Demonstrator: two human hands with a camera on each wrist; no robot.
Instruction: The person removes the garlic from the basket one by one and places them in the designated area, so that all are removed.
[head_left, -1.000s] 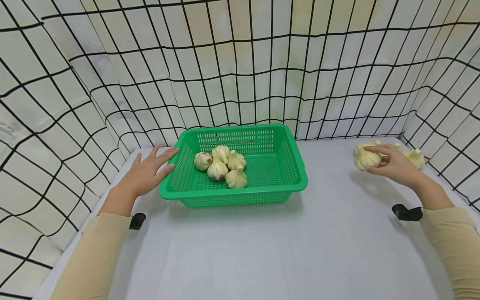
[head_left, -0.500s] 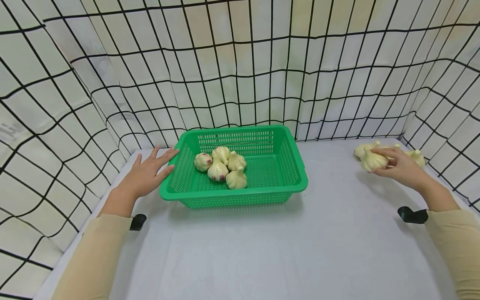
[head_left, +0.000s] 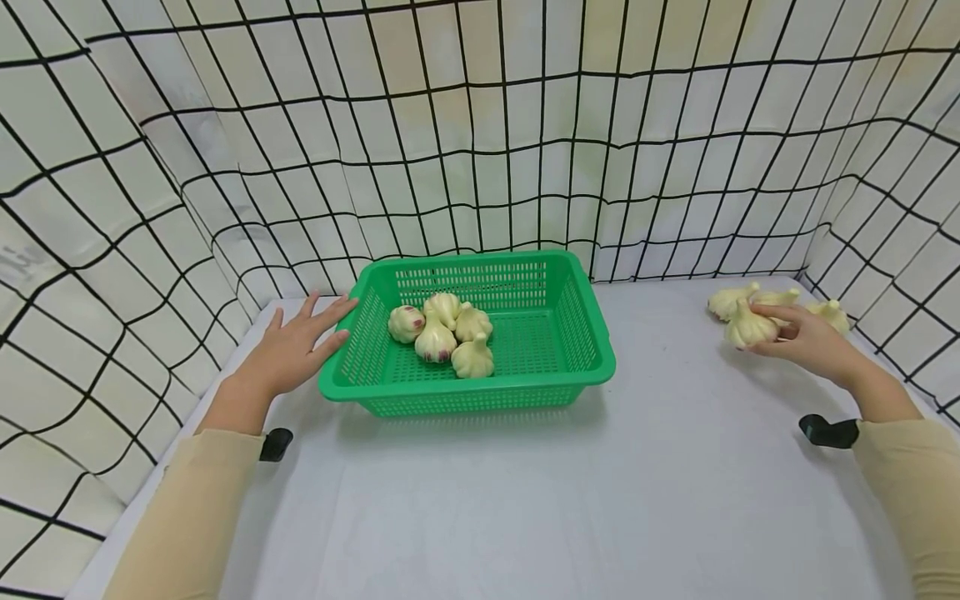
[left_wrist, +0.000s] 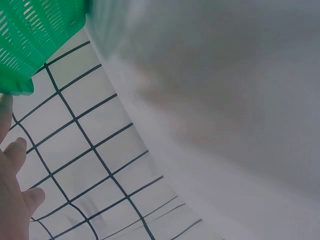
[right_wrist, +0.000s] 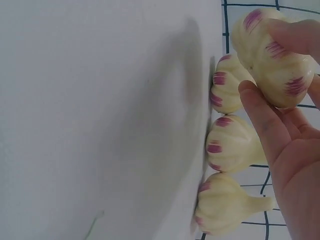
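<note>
A green basket [head_left: 480, 390] stands on the white surface with several garlic bulbs [head_left: 435, 337] inside, mostly on its left side. Fingers spread, the left hand [head_left: 288, 354] touches the basket's left rim; the left wrist view shows its fingers beside the basket corner [left_wrist: 17, 87]. At the far right, the right hand [head_left: 813, 342] pinches a garlic bulb [head_left: 748, 327] between thumb and fingers. In the right wrist view this bulb [right_wrist: 272, 60] has purple streaks and is held above three others [right_wrist: 232, 142].
Garlic bulbs [head_left: 729, 303] lie behind the right hand, and another [head_left: 831, 315] is just right of it. A black net [head_left: 510, 150] over white sheeting rises at the back and both sides. Each wrist carries a dark piece [head_left: 828, 431].
The right hand has moved slightly right and down in the head view with its garlic bulb, uncovering more of the bulbs behind. The left hand has stayed on the basket rim.
</note>
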